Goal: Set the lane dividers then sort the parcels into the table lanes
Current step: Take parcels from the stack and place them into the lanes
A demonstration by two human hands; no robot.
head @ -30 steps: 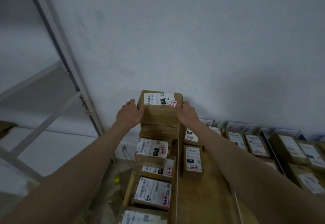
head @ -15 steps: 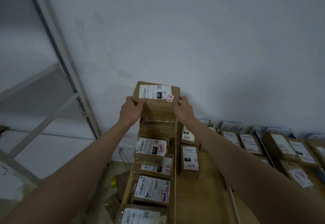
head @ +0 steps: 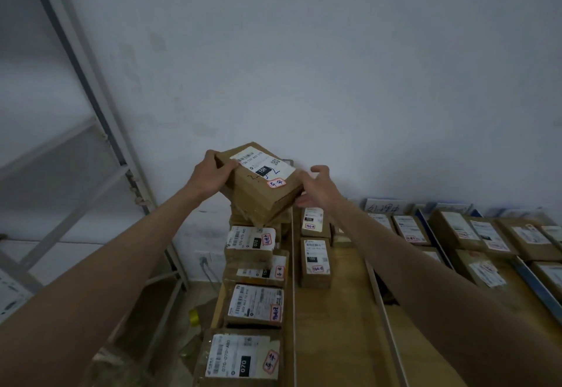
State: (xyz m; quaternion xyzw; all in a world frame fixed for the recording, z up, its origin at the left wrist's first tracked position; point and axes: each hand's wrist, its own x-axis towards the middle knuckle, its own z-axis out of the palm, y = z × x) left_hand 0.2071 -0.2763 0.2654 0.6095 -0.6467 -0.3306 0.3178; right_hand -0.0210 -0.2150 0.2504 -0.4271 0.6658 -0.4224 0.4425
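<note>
Parcel (head: 258,181) tilted above the far stack (head: 255,219) of the leftmost lane, gripped at its left end by the left hand (head: 209,173); right hand (head: 316,189) open-fingered at its right edge. Risk: one-sided support lets it slide off, toppling onto the lane divider (head: 293,280).

I count one parcel (head: 258,184) between my two hands, left (head: 209,175) and right (head: 319,190). Four labelled parcels lie in the leftmost lane, two in the next. Farther right, blur stops my count. Two thin white dividers cross the tabletop (head: 331,310).
</note>
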